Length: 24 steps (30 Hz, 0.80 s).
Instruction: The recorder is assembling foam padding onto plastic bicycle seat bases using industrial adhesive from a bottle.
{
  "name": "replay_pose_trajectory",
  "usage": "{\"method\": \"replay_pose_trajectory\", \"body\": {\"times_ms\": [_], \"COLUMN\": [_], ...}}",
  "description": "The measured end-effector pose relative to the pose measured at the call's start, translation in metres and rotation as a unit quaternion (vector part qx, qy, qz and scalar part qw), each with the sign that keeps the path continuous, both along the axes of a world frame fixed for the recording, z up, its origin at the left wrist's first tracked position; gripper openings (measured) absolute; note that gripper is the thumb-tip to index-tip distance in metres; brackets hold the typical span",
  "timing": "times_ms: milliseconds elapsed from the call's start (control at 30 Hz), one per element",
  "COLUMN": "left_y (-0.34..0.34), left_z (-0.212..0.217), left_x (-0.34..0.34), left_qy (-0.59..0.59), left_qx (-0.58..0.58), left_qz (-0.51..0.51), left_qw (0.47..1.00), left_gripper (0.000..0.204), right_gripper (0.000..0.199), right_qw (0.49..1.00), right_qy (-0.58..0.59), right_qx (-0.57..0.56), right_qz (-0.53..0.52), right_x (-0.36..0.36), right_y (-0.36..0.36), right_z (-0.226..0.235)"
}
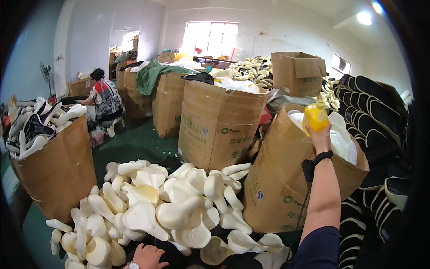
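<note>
While your right hand closed round a yellow bottle above the tilted cardboard box, your left hand lay loosely curled beside the heap of white shoe lasts left of that box, seemingly still unsorted.

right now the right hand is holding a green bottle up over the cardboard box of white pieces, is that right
Not quite: the bottle is yellow, not green. The head view shows the right hand holding it up over the cardboard box of white pieces.
</note>
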State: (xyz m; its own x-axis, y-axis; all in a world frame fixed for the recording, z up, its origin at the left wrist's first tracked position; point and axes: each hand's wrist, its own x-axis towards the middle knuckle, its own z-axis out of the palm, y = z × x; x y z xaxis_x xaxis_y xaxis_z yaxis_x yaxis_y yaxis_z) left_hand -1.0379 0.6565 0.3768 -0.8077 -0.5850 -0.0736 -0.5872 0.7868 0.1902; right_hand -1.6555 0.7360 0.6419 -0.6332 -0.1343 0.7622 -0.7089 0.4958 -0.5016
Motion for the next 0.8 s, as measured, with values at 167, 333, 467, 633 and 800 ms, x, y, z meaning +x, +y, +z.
{"method": "replay_pose_trajectory", "body": {"times_ms": [167, 333, 467, 633, 800], "left_y": [-0.005, -0.007, -0.007, -0.002, 0.019], "left_z": [-0.008, -0.024, -0.011, 0.046, 0.142], "left_x": [0.001, 0.006, 0.007, -0.005, -0.033], "left_qy": [-0.006, -0.021, -0.020, 0.140, 0.251], "left_qx": [-0.007, -0.024, -0.022, 0.196, 0.218], "left_qz": [-0.011, -0.015, -0.073, -0.111, -0.198], "left_qw": [1.000, 0.999, 0.997, 0.964, 0.922], "left_gripper": [0.048, 0.052, 0.051, 0.042, 0.038], "right_gripper": [0.094, 0.096, 0.093, 0.085, 0.083], "right_qw": [0.994, 0.997, 1.000, 0.995, 0.924], "right_qy": [-0.024, -0.047, -0.005, 0.069, 0.088], "right_qx": [-0.044, 0.050, 0.019, 0.037, 0.347], "right_qz": [0.096, 0.024, 0.009, 0.057, -0.137], "right_x": [-0.034, -0.002, -0.008, 0.001, 0.074], "right_y": [0.014, 0.015, 0.020, 0.039, 0.033], "right_z": [-0.001, -0.001, -0.013, -0.031, -0.048]}}
